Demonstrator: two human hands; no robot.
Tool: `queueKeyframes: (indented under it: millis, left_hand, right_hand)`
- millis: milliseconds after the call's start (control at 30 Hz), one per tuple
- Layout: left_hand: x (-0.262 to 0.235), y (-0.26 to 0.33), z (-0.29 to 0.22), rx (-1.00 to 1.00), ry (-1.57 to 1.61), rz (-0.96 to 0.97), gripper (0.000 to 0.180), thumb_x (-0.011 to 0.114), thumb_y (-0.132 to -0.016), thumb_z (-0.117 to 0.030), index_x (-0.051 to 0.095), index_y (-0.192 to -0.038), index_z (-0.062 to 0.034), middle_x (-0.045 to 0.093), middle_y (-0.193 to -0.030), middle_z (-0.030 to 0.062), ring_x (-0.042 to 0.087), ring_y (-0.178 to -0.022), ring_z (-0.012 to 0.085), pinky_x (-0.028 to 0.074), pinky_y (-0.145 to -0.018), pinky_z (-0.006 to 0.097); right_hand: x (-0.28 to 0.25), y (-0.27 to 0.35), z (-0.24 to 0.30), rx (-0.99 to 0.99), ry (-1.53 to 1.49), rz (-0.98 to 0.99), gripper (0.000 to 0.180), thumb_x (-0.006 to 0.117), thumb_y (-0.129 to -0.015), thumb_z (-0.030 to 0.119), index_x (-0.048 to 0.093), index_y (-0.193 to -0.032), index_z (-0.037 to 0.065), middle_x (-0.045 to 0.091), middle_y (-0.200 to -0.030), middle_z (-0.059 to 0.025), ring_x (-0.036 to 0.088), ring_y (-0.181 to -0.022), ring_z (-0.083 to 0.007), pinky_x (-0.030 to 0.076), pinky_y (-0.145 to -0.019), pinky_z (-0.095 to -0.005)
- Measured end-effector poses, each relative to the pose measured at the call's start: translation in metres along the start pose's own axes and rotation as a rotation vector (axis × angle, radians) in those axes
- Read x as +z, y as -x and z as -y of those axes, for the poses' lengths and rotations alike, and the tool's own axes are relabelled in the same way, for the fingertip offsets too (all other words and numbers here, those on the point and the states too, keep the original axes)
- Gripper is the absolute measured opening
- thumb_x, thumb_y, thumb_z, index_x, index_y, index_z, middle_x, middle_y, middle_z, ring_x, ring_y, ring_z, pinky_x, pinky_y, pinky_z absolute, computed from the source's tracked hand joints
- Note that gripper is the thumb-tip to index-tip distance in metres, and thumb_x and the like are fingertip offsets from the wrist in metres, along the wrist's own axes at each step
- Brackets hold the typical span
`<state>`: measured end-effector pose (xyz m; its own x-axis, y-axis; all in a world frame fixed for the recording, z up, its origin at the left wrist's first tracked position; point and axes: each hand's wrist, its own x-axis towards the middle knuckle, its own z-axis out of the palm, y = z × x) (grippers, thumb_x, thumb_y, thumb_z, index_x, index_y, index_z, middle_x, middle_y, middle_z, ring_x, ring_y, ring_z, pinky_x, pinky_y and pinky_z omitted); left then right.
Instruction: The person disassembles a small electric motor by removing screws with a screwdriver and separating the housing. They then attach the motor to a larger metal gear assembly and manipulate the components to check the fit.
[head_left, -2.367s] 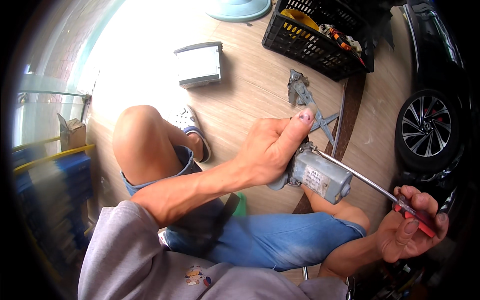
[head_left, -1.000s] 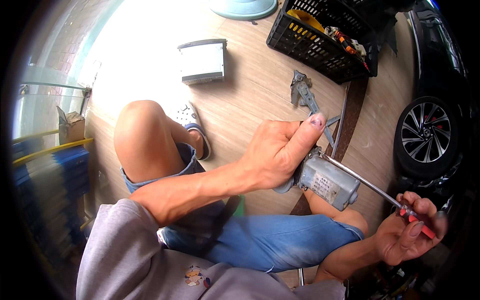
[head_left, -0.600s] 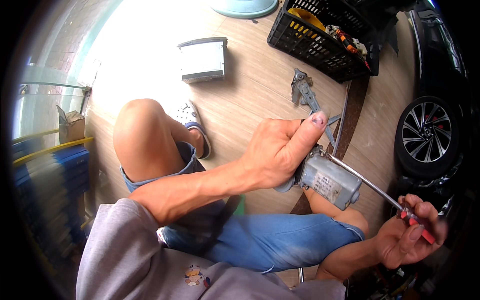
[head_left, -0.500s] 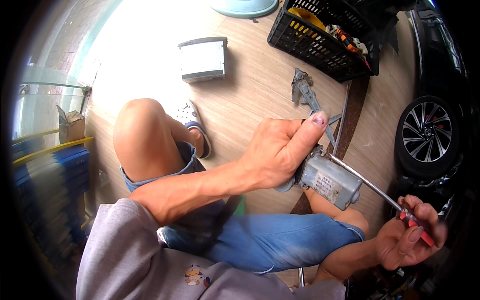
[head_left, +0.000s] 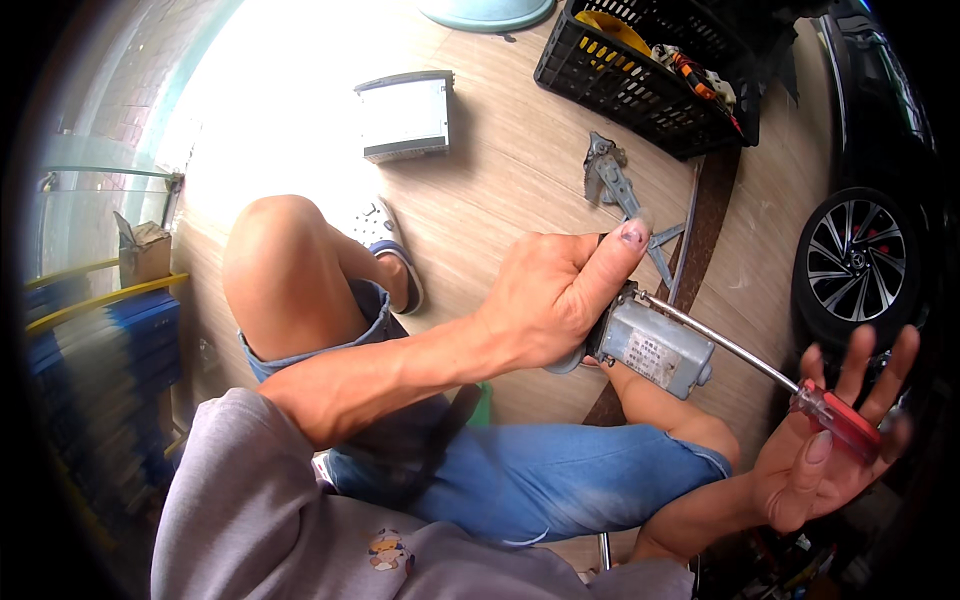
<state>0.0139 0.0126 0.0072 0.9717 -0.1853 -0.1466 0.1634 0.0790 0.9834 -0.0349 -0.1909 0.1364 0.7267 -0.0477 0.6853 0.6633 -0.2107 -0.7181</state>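
Note:
My left hand [head_left: 550, 300] is closed round the end of a grey electric motor [head_left: 657, 348] with a label on its side, thumb on top. Past the thumb stretches a grey metal window regulator [head_left: 610, 180] with a toothed edge and crossing arms; my hand hides whether it joins the motor. A screwdriver [head_left: 840, 420] with a red and clear handle reaches along the motor, its tip at a screw or stud near my left hand. Its handle rests against the palm and thumb of my right hand [head_left: 800, 470], whose fingers are spread apart.
A black plastic crate [head_left: 640, 85] of parts stands at the far right. A boxy silver unit [head_left: 405, 120] lies on the tiled floor. At the right is a dark car's wheel [head_left: 857, 258]; blue stacked items [head_left: 100, 350] stand at the left. My knees flank the work.
The fingers of my right hand have uncurled from the screwdriver handle and spread, and the handle looks turned. The motor has shifted slightly left and up in view.

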Motion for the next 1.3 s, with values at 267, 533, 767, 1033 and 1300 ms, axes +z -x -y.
queueKeyframes:
  millis: [267, 533, 767, 1033, 1300]
  left_hand:
    - [-0.002, 0.004, -0.006, -0.035, -0.101, 0.089, 0.066, 0.047, -0.103, -0.052, 0.066, -0.068, 0.0011, 0.053, -0.051, 0.0156, 0.056, -0.047, 0.0258, 0.044, -0.051, 0.04]
    - [-0.004, 0.003, -0.01, -0.041, -0.045, 0.067, 0.067, 0.046, -0.103, -0.052, 0.066, -0.068, 0.0017, 0.052, -0.05, 0.0161, 0.055, -0.047, 0.0267, 0.044, -0.051, 0.041]
    - [-0.004, 0.002, -0.007, -0.043, -0.113, 0.074, 0.07, 0.046, -0.103, -0.053, 0.065, -0.066, 0.0023, 0.05, -0.049, 0.0175, 0.055, -0.046, 0.0295, 0.044, -0.05, 0.042]
    - [-0.003, 0.003, -0.008, -0.058, -0.117, 0.07, 0.072, 0.045, -0.102, -0.055, 0.064, -0.065, 0.0029, 0.051, -0.05, 0.019, 0.056, -0.047, 0.0329, 0.045, -0.052, 0.044]
    - [-0.003, 0.003, -0.007, -0.069, -0.105, 0.078, 0.073, 0.044, -0.102, -0.057, 0.064, -0.065, 0.0033, 0.051, -0.05, 0.0201, 0.057, -0.049, 0.0346, 0.045, -0.053, 0.045]
  right_hand:
    - [-0.007, 0.003, -0.01, 0.013, 0.171, 0.125, 0.061, 0.068, -0.094, 0.023, 0.038, -0.142, 0.001, 0.063, -0.101, -0.0274, 0.07, -0.075, -0.0342, 0.062, -0.063, -0.0396]
    - [-0.083, 0.027, -0.009, 0.312, 0.406, -0.023, 0.043, 0.057, -0.101, 0.02, 0.042, -0.14, 0.009, 0.027, -0.155, -0.0363, 0.036, -0.141, -0.0501, 0.044, -0.107, -0.0553]
    - [-0.053, -0.002, -0.01, 0.217, -0.14, 0.326, 0.04, 0.055, -0.1, 0.014, 0.044, -0.138, 0.008, 0.044, -0.144, -0.0318, 0.057, -0.126, -0.039, 0.048, -0.104, -0.0522]
    - [-0.014, -0.001, -0.011, 0.148, -0.01, 0.079, 0.04, 0.058, -0.099, 0.012, 0.046, -0.136, 0.006, 0.06, -0.125, -0.028, 0.066, -0.11, -0.0387, 0.053, -0.095, -0.051]
    - [-0.031, 0.002, -0.02, 0.085, -0.043, 0.177, 0.048, 0.059, -0.099, 0.014, 0.039, -0.141, 0.003, 0.049, -0.139, -0.0334, 0.057, -0.124, -0.0423, 0.05, -0.101, -0.0546]
